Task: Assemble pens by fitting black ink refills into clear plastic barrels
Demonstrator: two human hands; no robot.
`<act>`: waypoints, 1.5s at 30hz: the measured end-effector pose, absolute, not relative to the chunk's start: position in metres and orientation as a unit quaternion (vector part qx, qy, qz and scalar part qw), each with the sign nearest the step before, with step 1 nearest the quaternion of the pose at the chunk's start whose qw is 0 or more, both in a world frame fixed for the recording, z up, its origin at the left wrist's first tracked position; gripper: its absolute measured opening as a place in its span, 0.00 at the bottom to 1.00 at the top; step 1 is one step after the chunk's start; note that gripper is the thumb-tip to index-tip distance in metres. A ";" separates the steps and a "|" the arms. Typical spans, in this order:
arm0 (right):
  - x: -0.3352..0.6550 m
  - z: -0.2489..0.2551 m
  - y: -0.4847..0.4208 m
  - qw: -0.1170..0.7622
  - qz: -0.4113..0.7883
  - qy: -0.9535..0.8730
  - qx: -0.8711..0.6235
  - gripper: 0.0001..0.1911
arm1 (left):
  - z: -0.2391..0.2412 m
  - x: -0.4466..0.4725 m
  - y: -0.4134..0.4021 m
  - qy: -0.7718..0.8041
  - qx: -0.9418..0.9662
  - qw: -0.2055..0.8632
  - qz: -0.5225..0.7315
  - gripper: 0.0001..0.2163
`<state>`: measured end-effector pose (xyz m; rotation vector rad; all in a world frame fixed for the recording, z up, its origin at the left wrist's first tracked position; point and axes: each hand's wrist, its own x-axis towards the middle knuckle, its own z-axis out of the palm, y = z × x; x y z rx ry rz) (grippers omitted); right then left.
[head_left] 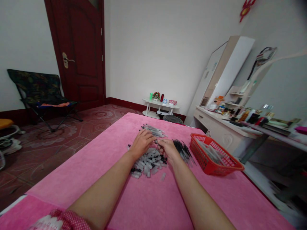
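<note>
The place was a home, as the dressing table (219,124) with its mirror (283,86) and bottles (250,115) showed. A dark, panelled red door (83,48), a folding chair (37,84), a little stand (149,100) with ornaments (156,95) and a red wall hanging (245,11) fitted that too.

Left of the basket (199,155) lie, seemingly, pen caps (148,162).

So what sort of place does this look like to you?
Most likely a room in someone's home, perhaps a bedroom: there's a dressing table crowded with bottles, a folding chair, and a dark red panelled door.
</note>
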<state>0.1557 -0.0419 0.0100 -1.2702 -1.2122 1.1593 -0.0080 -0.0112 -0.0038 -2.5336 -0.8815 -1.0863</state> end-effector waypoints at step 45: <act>0.198 0.013 -0.041 0.283 0.009 -0.686 -0.671 0.12 | -0.017 -0.035 0.019 -0.408 -0.588 -0.233 -0.658 0.12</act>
